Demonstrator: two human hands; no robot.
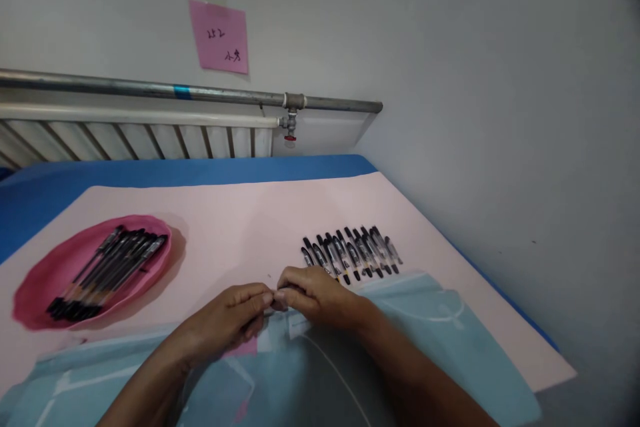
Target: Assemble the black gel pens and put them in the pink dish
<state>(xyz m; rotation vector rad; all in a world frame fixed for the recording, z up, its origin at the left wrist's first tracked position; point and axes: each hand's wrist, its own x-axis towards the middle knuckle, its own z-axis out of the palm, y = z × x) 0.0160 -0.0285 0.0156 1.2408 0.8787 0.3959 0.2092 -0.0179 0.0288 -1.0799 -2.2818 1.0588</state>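
Near the table's front edge, my left hand [243,310] and my right hand [313,293] meet fingertip to fingertip. Both are closed in a pinch on what looks like a pen [286,287], of which only a dark sliver shows between the fingers. Just beyond my right hand lies a row of black-capped pens [353,250] with clear barrels, side by side on the pink table cover. To the left, a pink oval tray [35,287] with a wavy rim holds a heap of dark, slender pen parts [110,267].
A light-blue cloth [425,320] covers the table's front edge and my lap. The pink cover [225,213] lies over a blue surface [200,172]. Behind stand a radiator [150,137], a metal pipe [125,87] and a red-handled valve [290,139]. A wall rises at right.
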